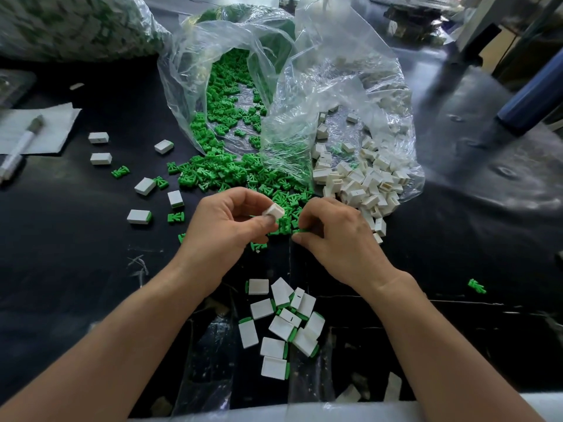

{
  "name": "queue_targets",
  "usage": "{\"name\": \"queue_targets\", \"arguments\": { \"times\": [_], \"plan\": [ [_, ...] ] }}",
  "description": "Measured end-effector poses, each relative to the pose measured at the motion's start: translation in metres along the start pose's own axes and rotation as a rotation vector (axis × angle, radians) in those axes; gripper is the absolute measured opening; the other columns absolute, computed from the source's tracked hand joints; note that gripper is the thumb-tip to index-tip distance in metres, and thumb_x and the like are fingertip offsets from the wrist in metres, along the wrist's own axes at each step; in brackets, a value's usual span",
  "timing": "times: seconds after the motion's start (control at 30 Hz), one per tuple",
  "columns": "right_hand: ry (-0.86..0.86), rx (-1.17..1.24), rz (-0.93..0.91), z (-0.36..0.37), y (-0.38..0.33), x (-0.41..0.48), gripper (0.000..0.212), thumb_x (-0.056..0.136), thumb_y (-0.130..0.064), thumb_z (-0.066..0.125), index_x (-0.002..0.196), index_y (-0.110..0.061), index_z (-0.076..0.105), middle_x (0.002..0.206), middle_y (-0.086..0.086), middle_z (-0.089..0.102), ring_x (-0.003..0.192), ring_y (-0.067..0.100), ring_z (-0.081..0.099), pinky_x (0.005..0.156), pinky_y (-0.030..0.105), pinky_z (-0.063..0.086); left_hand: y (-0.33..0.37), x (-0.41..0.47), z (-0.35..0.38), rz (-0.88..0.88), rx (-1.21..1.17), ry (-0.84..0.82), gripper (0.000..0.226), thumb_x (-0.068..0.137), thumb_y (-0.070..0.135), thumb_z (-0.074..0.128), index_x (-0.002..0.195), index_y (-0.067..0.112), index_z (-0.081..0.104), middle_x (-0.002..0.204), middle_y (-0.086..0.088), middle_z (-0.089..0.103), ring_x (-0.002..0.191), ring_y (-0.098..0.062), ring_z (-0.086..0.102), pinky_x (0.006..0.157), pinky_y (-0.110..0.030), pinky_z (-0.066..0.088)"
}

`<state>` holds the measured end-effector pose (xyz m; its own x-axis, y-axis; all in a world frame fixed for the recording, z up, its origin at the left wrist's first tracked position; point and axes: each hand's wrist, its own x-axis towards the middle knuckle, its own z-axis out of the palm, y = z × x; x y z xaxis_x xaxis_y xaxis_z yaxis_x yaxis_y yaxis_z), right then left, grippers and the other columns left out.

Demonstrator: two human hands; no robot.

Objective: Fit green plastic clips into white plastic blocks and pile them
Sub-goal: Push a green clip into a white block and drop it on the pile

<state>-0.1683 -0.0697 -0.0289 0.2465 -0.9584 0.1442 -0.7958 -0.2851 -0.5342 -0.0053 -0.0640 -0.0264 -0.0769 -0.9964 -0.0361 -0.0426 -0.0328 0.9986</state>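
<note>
Head view, surface: black table (91, 269), scuffed, with strips of clear tape along the lower edge of the frame.
Room: cluttered and blurred at the top; a dark blue cylinder (530, 99) leans in at upper right.
Upper left: large filled bag (76, 22), contents green and white, out of focus.
Left edge: marker pen (21, 147) lying on a white paper sheet (51, 126).
Centre top: clear bag (182, 86), mouth open toward the person, spilling green clips (219, 172) onto the table.
Centre right: second clear bag (350, 71), touching the first, spilling white blocks (365, 184).
Obstruction: crinkled film veils part of both heaps; the hands cover the near edge of the green heap.
Left of centre: scattered blocks (98, 137) and single clips, well apart from one another.
Right: stray clip (476, 286), alone.
Left hand (222, 226): centre frame, thumb and fingers pinching one white block (273, 212), held tilted above the table.
Right hand (338, 239): just beside the left, fingertips pinching one green clip (301, 230), mostly hidden; clip and held block apart.
Lower centre: assembled pieces (286, 324), white blocks each with a green edge showing, in a loose pile between the forearms.
</note>
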Motion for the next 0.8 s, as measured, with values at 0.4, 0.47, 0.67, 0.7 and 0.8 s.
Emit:
{"name": "queue_targets", "arguments": {
  "times": [0.4, 0.47, 0.67, 0.7, 0.8],
  "plan": [
    [0.193, 0.541, -0.036, -0.0071, -0.0063, -0.0049, 0.033, 0.081, -0.002, 0.066, 0.081, -0.034, 0.063, 0.074, -0.018, 0.062, 0.070, -0.007, 0.059, 0.067, 0.007, 0.043, 0.0010, -0.0032, 0.0031, -0.032, -0.065, -0.062, 0.012, 0.078, 0.000, 0.067, 0.079, 0.011, 0.066, 0.065, 0.000, 0.070, 0.063, -0.010, 0.068, 0.057, -0.017, 0.053],
    [0.170, 0.549, -0.039, -0.0058, -0.0067, -0.0052, 0.033, 0.081, -0.001, 0.066, 0.081, -0.034, 0.063, 0.075, -0.017, 0.063, 0.071, -0.006, 0.059, 0.068, 0.007, 0.043, 0.0012, -0.0037, 0.0036, -0.022, -0.050, -0.067, 0.012, 0.077, 0.000, 0.068, 0.078, 0.011, 0.066, 0.064, 0.000, 0.070, 0.063, -0.009, 0.067, 0.056, -0.017, 0.053],
    [0.119, 0.527, -0.051, -0.0046, -0.0070, -0.0060, 0.022, 0.081, -0.001, 0.066, 0.085, -0.022, 0.066, 0.075, -0.015, 0.062, 0.070, -0.004, 0.058, 0.066, 0.008, 0.043, 0.0017, -0.0051, 0.0049, -0.012, -0.031, -0.078, 0.016, 0.075, -0.005, 0.068, 0.076, 0.011, 0.066, 0.063, 0.000, 0.069, 0.060, -0.008, 0.065, 0.055, -0.017, 0.052],
    [0.109, 0.529, -0.051, -0.0046, -0.0072, -0.0062, 0.022, 0.081, -0.001, 0.066, 0.084, -0.023, 0.066, 0.075, -0.014, 0.063, 0.070, -0.003, 0.059, 0.066, 0.009, 0.044, 0.0016, -0.0054, 0.0049, -0.008, -0.027, -0.079, 0.016, 0.075, -0.005, 0.068, 0.075, 0.011, 0.066, 0.063, 0.000, 0.069, 0.059, -0.008, 0.064, 0.055, -0.017, 0.052],
    [0.078, 0.540, -0.026, -0.0050, -0.0071, -0.0064, 0.016, 0.082, -0.004, 0.066, 0.087, -0.019, 0.069, 0.078, -0.007, 0.067, 0.074, 0.007, 0.062, 0.070, 0.020, 0.051, 0.0021, -0.0059, 0.0050, 0.001, -0.020, -0.085, 0.012, 0.076, -0.003, 0.068, 0.076, 0.008, 0.066, 0.062, 0.000, 0.068, 0.057, -0.007, 0.063, 0.054, -0.017, 0.051]
  ]
}}
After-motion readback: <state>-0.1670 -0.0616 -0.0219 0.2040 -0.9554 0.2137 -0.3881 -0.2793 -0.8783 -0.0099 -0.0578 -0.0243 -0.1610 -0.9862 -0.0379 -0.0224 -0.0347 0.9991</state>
